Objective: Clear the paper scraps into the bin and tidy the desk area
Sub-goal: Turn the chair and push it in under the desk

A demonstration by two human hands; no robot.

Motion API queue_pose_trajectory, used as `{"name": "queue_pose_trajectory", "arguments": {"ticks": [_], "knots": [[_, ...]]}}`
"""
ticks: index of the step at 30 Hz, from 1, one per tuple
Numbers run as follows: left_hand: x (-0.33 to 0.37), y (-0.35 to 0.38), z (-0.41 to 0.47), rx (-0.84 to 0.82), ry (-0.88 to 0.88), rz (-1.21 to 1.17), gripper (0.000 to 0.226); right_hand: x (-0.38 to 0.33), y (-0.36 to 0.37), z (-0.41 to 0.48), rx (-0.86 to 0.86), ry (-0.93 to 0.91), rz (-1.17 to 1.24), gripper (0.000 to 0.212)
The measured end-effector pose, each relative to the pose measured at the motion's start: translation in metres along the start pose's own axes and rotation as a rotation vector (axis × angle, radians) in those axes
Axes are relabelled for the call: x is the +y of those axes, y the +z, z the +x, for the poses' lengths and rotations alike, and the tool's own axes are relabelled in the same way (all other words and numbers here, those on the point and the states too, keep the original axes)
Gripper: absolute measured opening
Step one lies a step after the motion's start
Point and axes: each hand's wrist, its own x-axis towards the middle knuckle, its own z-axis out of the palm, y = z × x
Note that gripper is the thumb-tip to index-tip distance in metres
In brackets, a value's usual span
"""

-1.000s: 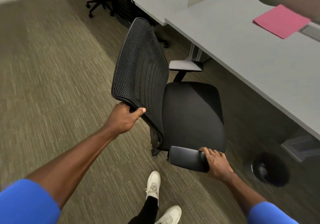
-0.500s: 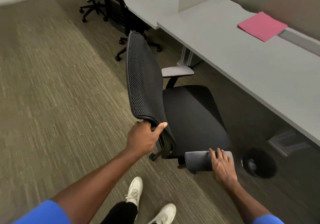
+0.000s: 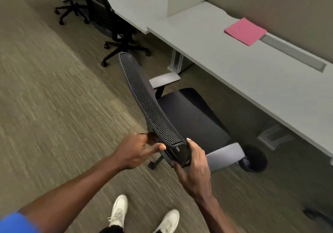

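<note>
An office chair (image 3: 180,117) is gripped at the lower edge of its mesh backrest, the left hand (image 3: 138,149) and right hand (image 3: 195,162) both closed around it, apparently to steer the seat toward the desk (image 3: 252,74). The bin (image 3: 255,158) is seen on the carpet below the desk's front edge, and a pink folder (image 3: 245,31) lies near its back edge; no paper scraps can be made out.

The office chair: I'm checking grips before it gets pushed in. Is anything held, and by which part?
Both hands hold the office chair by the top edge of its mesh backrest: left hand, right hand.
</note>
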Motion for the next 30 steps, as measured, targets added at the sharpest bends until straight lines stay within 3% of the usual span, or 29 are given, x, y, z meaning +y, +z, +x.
{"name": "queue_pose_trajectory", "arguments": {"ticks": [3, 6, 9, 14, 18, 20, 25, 30], "knots": [[-0.028, -0.034, -0.002, 0.130, -0.007, -0.031, 0.095, -0.048, 0.000, 0.004, 0.154, 0.037, 0.041, 0.092], [-0.052, -0.072, 0.013, 0.296, -0.004, 0.029, 0.078, -0.083, 0.002, 0.007, 0.324, 0.100, 0.048, 0.086], [-0.072, -0.110, 0.041, 0.488, 0.126, 0.108, 0.067, -0.112, 0.008, 0.011, 0.468, 0.176, 0.013, 0.077], [-0.092, -0.148, 0.097, 0.618, 0.311, 0.242, 0.055, -0.145, 0.017, 0.032, 0.578, 0.333, -0.130, 0.061], [-0.101, -0.153, 0.133, 0.570, 0.489, 0.311, 0.052, -0.152, 0.023, 0.050, 0.591, 0.437, -0.240, 0.054], [-0.104, -0.152, 0.147, 0.483, 0.534, 0.352, 0.063, -0.148, 0.022, 0.053, 0.603, 0.474, -0.297, 0.051], [-0.109, -0.140, 0.166, 0.263, 0.529, 0.421, 0.090, -0.139, 0.018, 0.058, 0.599, 0.528, -0.368, 0.043], [-0.109, -0.126, 0.181, 0.257, 0.530, 0.379, 0.089, -0.125, 0.006, 0.066, 0.669, 0.513, -0.322, 0.034]]}}
